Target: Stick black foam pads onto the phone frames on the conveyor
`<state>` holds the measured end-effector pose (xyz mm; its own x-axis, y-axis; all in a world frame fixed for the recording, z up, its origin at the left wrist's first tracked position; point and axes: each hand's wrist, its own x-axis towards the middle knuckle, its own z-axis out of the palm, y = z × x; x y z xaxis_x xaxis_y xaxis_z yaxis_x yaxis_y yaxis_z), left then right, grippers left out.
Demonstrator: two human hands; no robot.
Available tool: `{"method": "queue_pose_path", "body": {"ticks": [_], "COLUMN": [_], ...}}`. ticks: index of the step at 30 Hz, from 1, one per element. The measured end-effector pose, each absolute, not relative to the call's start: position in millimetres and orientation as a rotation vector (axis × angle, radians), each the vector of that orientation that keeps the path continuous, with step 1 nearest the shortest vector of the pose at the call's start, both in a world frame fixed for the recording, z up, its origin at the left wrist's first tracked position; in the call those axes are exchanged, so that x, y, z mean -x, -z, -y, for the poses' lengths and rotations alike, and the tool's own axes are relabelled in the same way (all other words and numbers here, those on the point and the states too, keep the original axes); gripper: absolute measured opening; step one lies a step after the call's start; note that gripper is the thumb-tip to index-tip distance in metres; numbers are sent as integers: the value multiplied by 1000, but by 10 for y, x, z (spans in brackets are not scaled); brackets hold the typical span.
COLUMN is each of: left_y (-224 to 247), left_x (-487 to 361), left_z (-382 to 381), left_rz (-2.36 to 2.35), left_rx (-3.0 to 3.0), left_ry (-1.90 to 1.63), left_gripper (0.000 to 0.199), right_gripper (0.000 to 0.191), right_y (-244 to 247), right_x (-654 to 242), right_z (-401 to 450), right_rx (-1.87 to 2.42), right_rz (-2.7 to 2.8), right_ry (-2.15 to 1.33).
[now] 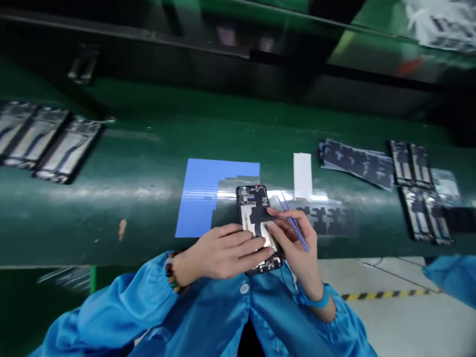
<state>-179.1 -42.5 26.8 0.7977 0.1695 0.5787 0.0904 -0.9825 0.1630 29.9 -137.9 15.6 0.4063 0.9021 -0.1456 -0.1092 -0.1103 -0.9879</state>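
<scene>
An opened phone (246,210) with bare inner parts lies at the bench's front edge, its top end pointing away from me. My left hand (225,252) rests across its lower half, fingers closed over it and hiding part of the middle. A black film sticker (259,214) covers part of the phone's upper half. Blue tweezers (297,232) are held in my right hand (300,243), tips pointing away from the phone. The right thumb and forefinger touch the phone's right side by the sticker; whether they pinch a bit of film cannot be made out.
A blue mat (199,198) lies behind and left of the phone. To its right are a white card (303,176), a black sticker sheet (327,218) and stacked sheets (357,161). More opened phones (69,151) stand left and right (416,213). Another person's sleeve (451,277) shows at right.
</scene>
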Motion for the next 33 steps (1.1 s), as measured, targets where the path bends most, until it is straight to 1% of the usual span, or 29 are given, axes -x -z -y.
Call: {"method": "queue_pose_path", "body": {"ticks": [3, 7, 10, 12, 14, 16, 18, 20, 22, 25, 26, 28, 30, 33], "left_y": [-257, -226, -198, -186, -175, -153, -110, -54, -7, -7, -28, -86, -139, -144], "left_x": [1663, 1673, 1688, 1620, 1473, 1280, 1101, 991, 958, 951, 926, 818, 651, 438], "left_z": [448, 408, 348, 361, 427, 482, 409, 109, -433, -1474, -1803, -2332, -2655, -2859], "left_rz": [-206, -298, -481, -580, -590, -572, -608, -684, -764, -1001, -1077, -1173, -1177, -1202], "left_rx": [-2826, -2780, -2482, -2101, -1667, -1322, -1145, -1119, -1168, -1306, -1368, -1467, -1500, -1590], "left_ry": [-942, -932, -832, -649, -478, -427, -484, -632, -800, -968, -950, -783, -714, -695], "left_gripper": [27, 36, 36, 42, 51, 57, 59, 58, 58, 44, 37, 27, 24, 26], "right_gripper": [33, 37, 41, 42, 41, 38, 34, 28, 21, 19, 20, 20, 20, 23], "right_y": [-176, -256, -307, -293, -246, -194, -152, -106, -25, 157, 218, 318, 380, 424], "right_x": [-474, -1068, -1355, -1316, -1111, -840, -628, -550, -595, -718, -738, -739, -712, -687], "right_z": [1393, 1578, 1669, 1613, 1469, 1297, 1176, 1155, 1230, 1441, 1515, 1640, 1723, 1786], "right_rx": [1440, 1577, 1616, 1603, 1550, 1473, 1423, 1424, 1476, 1616, 1654, 1683, 1675, 1685], "right_rz": [653, 575, 563, 575, 606, 668, 748, 798, 815, 923, 990, 1108, 1188, 1274], "right_ry": [-869, -498, -317, -312, -375, -483, -567, -527, -406, -347, -356, -340, -303, -266]}}
